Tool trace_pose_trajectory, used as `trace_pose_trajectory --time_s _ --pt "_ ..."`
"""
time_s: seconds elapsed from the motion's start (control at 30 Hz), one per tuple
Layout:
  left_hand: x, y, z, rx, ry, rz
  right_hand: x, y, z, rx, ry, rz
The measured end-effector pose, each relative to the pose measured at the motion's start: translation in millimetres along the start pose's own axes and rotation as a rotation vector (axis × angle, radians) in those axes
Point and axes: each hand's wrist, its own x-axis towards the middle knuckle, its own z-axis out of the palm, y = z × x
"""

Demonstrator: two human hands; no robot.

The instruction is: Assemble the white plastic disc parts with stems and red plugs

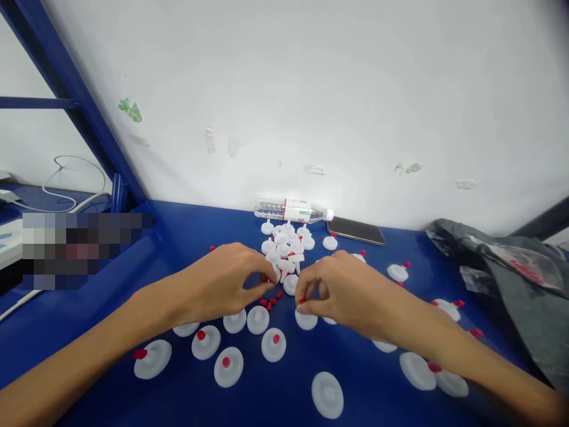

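My left hand [237,273] is pinched closed at the near left edge of a pile of white stemmed plastic discs [283,249]. Whatever its fingertips hold, if anything, is hidden. With thumb and fingers together, my right hand [324,284] grips a small red cap [302,302] right over a white disc [306,320] on the table. Several loose red caps [269,303] lie between the hands. Nearer to me are several white discs bearing red caps on their stems, such as one capped disc [273,350]. One uncapped disc [328,395] lies at the front.
A clear plastic bottle [296,210] lies against the white wall behind the pile, beside a dark phone [356,230]. A black plastic bag [498,284] occupies the right side of the blue table [186,225]. More capped discs [398,272] lie around my right arm. A blue frame post [84,118] rises at left.
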Motion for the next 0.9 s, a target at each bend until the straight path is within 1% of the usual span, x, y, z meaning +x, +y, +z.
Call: trace_pose_trajectory --time_s 0.07,0.13,0.23,0.3,0.37,0.43,0.47,0.57,0.67,0.77,0.9 --pt "-1 -1 2.6 0.0 -0.032 -0.006 0 1 3 -0.074 -0.044 0.032" --pt "-3 -3 4.2 0.001 -0.048 -0.024 -1 1 2 -0.142 -0.059 0.074" --pt "-4 -6 5.6 0.027 -0.065 -0.052 -3 2 -5 -0.132 -0.072 0.081" --pt "-4 -9 6.7 0.04 -0.068 -0.058 -3 3 -11 -0.07 -0.041 0.094" --pt "-3 -11 7.9 0.041 -0.07 -0.058 -2 5 -15 -0.047 0.046 0.108" --pt "-2 -13 9.2 0.047 -0.08 -0.049 1 8 -13 -0.058 0.125 0.085" --pt "-2 -14 9.7 0.052 -0.085 -0.042 3 10 -10 -0.063 0.138 0.062" --pt "0 -15 11.3 0.072 -0.103 -0.015 11 17 3 -0.062 0.107 -0.008" --pt "1 -15 12.9 0.091 -0.112 0.021 16 21 13 -0.079 0.109 -0.029" --pt "0 -13 15.0 0.11 -0.108 0.063 15 20 10 -0.099 0.127 -0.005" --pt "-2 -12 17.5 0.133 -0.083 0.097 7 16 -3 -0.068 0.141 0.058"
